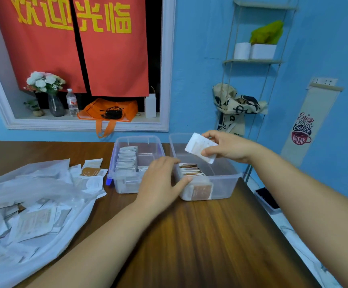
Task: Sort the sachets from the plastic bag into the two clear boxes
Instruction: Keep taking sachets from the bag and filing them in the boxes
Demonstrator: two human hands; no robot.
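Two clear boxes stand side by side at the table's far edge. The left box (152, 142) holds a row of upright white sachets. The right box (231, 177) has brown-and-white sachets (190, 170) stacked at its near end. My left hand (160, 181) rests on the near left corner of the right box, thumb against its stacked sachets. My right hand (229, 146) holds a small stack of white sachets (200, 147) above the right box. The clear plastic bag (29, 215) lies open at the left, with several sachets inside.
Several loose sachets (92, 173) lie between the bag and the left box. The wooden table (200, 235) ends at the right, with a black item (266, 197) on the floor beside it. Behind are a blue wall, a window ledge with an orange bag (108, 111), and hanging shelves.
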